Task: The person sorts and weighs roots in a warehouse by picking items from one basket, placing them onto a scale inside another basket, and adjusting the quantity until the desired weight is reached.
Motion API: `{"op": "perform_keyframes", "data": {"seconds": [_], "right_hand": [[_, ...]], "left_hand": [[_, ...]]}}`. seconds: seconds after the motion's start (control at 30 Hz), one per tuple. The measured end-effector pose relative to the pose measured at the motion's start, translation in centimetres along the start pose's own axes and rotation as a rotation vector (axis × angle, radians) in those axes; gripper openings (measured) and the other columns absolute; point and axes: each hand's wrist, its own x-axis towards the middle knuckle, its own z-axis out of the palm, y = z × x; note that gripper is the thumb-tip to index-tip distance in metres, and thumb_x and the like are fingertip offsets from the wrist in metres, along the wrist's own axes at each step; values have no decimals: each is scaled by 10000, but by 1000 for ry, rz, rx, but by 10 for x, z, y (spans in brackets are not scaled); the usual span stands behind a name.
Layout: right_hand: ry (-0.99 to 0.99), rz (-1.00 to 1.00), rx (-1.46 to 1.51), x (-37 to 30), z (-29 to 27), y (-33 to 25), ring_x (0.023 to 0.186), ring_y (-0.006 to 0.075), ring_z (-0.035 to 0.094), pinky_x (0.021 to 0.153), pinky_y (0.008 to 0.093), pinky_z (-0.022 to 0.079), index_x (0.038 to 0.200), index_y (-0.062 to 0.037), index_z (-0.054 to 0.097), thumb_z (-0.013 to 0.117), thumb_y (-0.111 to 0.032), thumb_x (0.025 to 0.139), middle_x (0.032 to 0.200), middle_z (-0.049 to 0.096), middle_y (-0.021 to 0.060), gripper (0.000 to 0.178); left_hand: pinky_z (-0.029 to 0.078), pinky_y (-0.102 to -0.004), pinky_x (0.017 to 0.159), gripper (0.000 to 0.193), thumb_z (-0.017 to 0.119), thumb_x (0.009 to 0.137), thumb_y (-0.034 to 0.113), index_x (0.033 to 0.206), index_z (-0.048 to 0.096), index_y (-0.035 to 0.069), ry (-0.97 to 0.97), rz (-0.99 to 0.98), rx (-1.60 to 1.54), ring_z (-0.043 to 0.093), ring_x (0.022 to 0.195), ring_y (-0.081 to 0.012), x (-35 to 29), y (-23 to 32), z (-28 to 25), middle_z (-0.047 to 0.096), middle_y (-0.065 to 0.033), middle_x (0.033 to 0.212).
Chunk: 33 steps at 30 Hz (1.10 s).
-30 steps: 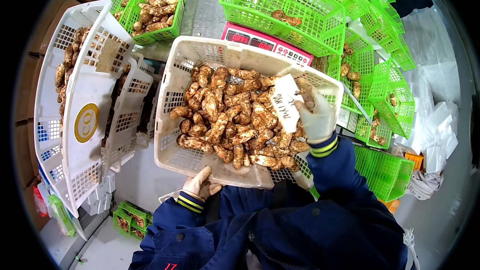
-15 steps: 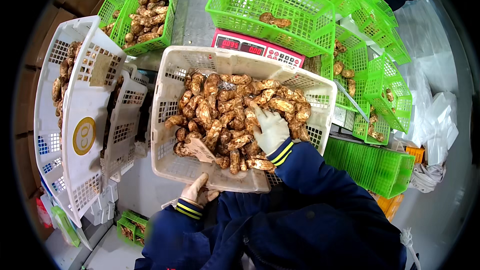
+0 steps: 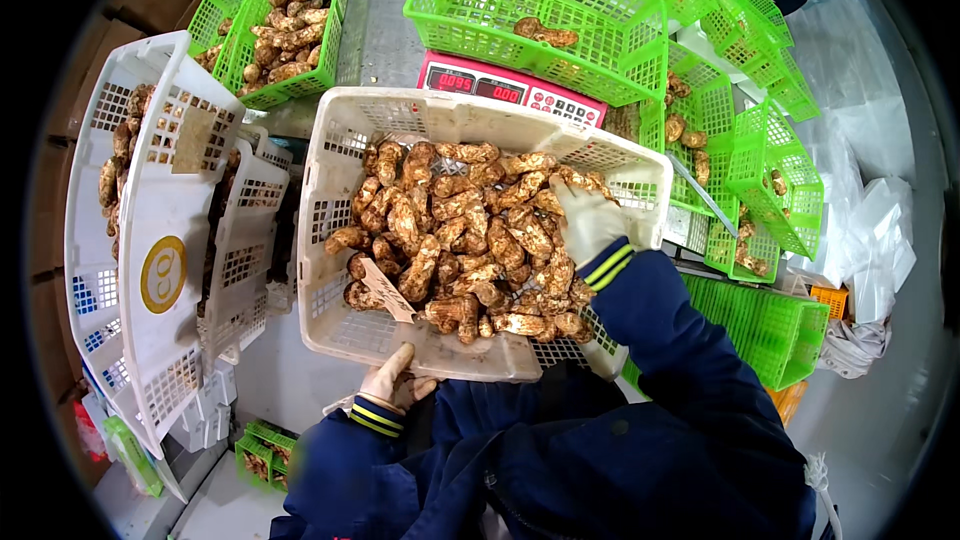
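Note:
In front of me a white plastic crate (image 3: 470,360) is heaped with brown, knobbly matsutake-like mushrooms (image 3: 465,230). My left hand (image 3: 392,380) grips the crate's near rim, thumb on top and fingers underneath. At the right side of the heap, my gloved right hand (image 3: 592,222) rests against the mushrooms. Its fingers are stretched toward the far side, partly hidden, with no mushroom visibly held. A small cardboard tag (image 3: 387,292) lies tilted on the near-left part of the heap.
Beyond the crate, a red scale (image 3: 510,90) carries a green basket (image 3: 540,45) holding a mushroom piece (image 3: 546,32). Green baskets (image 3: 775,180) crowd the right. White crates (image 3: 165,240) stand on edge at left. A filled green basket (image 3: 290,30) sits far left.
My right hand has moved right and slightly away from me, from the heap's middle to its right side. Mushrooms there have shifted and the tag has turned. My left hand stays on the rim.

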Motion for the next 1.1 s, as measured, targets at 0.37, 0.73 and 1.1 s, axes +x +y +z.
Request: {"op": "perform_keyframes", "data": {"seconds": [0.37,0.73,1.1], "right_hand": [[-343,241,1423,7,-7,13,949,221,598,782,346,506,1387,11,284,596,-157,870,1140,575,180,628],[-693,76,1453,-58,-3,-48,991,201,600,832,299,483,1405,-69,265,614,-25,814,1073,612,161,688],[-416,-29,511,-51,-28,-33,985,316,607,872,372,488,1336,-125,432,577,-298,855,1197,571,165,532]], "left_hand": [[538,-370,685,344,586,895,249,1140,537,13,-18,-1,-8,637,844,-291,1,-3,-5,632,-151,1010],[540,-349,675,390,573,899,278,1195,516,32,-83,-30,21,643,862,-292,6,0,-7,637,-141,1030],[529,-349,700,391,536,918,315,1208,532,54,-26,-31,93,638,880,-300,13,0,-7,634,-140,1063]]}}
